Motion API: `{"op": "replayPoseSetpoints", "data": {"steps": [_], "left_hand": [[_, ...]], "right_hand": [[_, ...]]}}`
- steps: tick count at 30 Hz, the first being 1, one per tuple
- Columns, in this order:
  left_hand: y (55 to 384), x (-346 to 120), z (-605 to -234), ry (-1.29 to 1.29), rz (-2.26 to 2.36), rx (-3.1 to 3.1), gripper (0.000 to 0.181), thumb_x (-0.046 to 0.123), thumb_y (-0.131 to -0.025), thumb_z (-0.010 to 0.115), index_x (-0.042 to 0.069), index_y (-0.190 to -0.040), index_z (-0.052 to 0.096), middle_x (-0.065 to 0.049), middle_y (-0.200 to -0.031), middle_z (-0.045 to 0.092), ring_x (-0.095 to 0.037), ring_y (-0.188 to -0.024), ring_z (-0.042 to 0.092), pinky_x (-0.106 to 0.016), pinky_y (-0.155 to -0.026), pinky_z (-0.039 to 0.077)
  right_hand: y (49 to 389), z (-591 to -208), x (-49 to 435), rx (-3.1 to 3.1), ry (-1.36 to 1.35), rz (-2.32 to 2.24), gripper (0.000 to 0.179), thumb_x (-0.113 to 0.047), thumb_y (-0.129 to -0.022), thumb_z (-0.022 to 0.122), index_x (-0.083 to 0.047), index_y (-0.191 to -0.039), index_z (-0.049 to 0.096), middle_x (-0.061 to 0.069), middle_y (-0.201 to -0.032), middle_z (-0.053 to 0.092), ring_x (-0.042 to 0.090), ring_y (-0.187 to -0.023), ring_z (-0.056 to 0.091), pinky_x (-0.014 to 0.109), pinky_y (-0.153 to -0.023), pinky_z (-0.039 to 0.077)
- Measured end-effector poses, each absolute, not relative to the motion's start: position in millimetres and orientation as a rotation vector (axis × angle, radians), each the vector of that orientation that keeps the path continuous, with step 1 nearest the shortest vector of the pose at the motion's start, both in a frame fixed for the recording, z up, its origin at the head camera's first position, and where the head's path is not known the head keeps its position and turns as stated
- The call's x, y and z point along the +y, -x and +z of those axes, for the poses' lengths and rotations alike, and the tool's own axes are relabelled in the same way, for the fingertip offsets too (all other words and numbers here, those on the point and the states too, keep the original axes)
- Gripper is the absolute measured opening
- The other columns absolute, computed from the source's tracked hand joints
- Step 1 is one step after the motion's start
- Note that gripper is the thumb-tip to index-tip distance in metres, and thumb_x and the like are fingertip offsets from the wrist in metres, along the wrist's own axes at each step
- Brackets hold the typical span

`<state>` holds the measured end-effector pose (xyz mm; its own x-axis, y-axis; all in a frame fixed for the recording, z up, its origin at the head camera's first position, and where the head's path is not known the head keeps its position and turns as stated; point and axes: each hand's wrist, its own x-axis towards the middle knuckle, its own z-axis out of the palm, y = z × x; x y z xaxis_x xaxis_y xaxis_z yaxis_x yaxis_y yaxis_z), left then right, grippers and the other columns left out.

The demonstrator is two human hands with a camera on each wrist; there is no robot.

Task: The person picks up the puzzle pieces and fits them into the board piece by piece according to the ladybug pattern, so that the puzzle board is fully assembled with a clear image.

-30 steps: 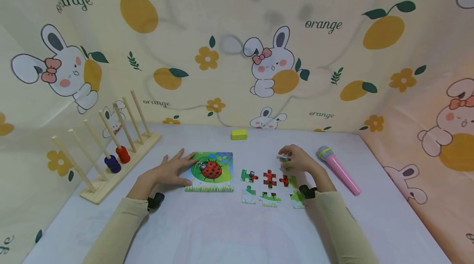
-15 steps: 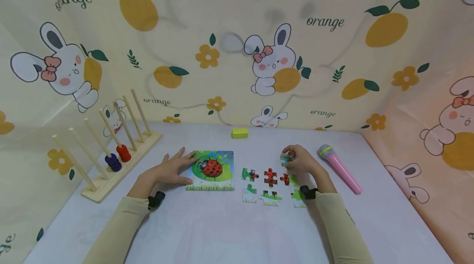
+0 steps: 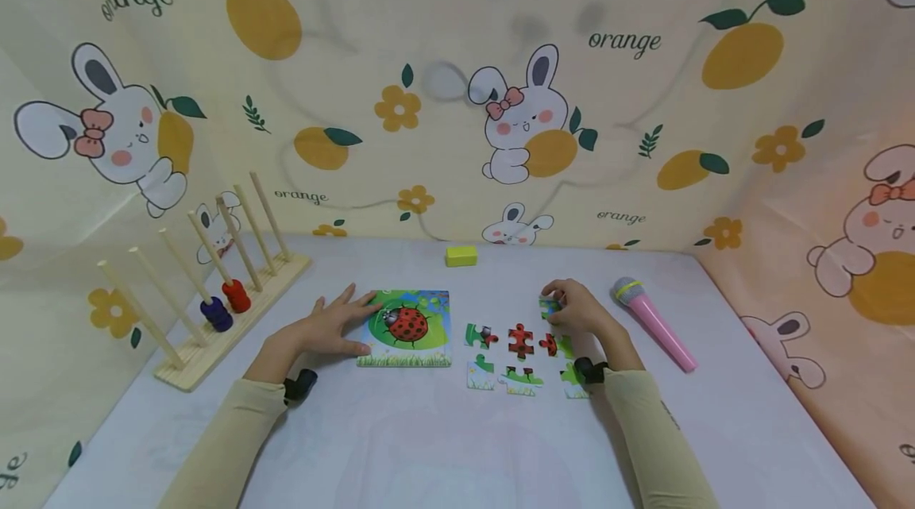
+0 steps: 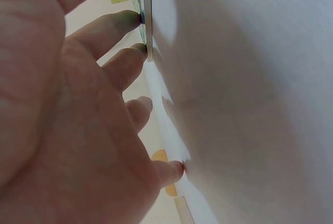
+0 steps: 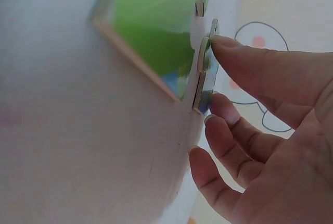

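My right hand [image 3: 575, 306] pinches a blue-and-green puzzle piece [image 3: 549, 307] behind the other pieces. In the right wrist view the thumb and fingers meet the edges of this puzzle piece [image 5: 206, 78], which lies at table level. My left hand [image 3: 332, 326] rests with spread, straight fingers on the left edge of a square ladybug picture board [image 3: 406, 330]. Between the hands lie several loose pieces: a red centre piece [image 3: 521, 341], a ladybug-head piece [image 3: 480, 337], a grass piece [image 3: 522, 382] and a green corner piece [image 3: 574, 382] among them.
A wooden peg rack [image 3: 236, 322] with blue and red rings stands at the left. At the back lies a yellow block [image 3: 461, 256]. A pink toy microphone [image 3: 654, 325] lies right of my right hand. A printed cloth [image 3: 429, 96] rises behind the table.
The puzzle piece in my right hand was tilted a second ago; now it lies flatter, its blue-green face showing. My left hand stays on the board.
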<state>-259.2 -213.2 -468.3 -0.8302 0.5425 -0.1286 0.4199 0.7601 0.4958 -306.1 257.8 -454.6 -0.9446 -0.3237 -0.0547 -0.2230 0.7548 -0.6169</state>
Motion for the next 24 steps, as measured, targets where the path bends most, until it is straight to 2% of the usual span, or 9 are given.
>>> {"op": "replayPoseSetpoints", "data": {"steps": [7, 15, 24], "left_hand": [[259.0, -213.5, -467.7, -0.758, 0.683, 2.692, 0.086, 0.047, -0.085, 0.076, 0.009, -0.153, 0.04, -0.015, -0.164, 0.021, -0.048, -0.149, -0.002, -0.08, -0.103, -0.004], [258.5, -213.0, -466.6, -0.766, 0.688, 2.69, 0.085, 0.045, -0.085, 0.077, 0.008, -0.153, 0.04, -0.015, -0.163, 0.022, -0.049, -0.148, -0.001, -0.08, -0.103, -0.004], [257.6, -212.8, -466.2, -0.747, 0.69, 2.687, 0.085, 0.045, -0.085, 0.077, 0.009, -0.153, 0.04, -0.015, -0.164, 0.021, -0.048, -0.149, -0.001, -0.08, -0.104, -0.004]], "right_hand": [[307.6, -456.2, 256.9, 2.818, 0.485, -0.914, 0.037, 0.005, -0.078, 0.077, 0.007, -0.112, 0.064, 0.022, -0.101, 0.058, 0.034, -0.091, 0.052, 0.045, -0.08, 0.046], [307.0, -456.1, 255.7, 2.846, 0.485, -0.881, 0.033, 0.004, -0.078, 0.078, 0.004, -0.108, 0.066, 0.022, -0.102, 0.059, 0.036, -0.096, 0.051, 0.052, -0.085, 0.044], [306.2, -456.9, 255.0, 2.865, 0.471, -0.865, 0.035, 0.003, -0.078, 0.078, 0.005, -0.111, 0.067, 0.022, -0.102, 0.057, 0.037, -0.097, 0.049, 0.052, -0.085, 0.044]]}}
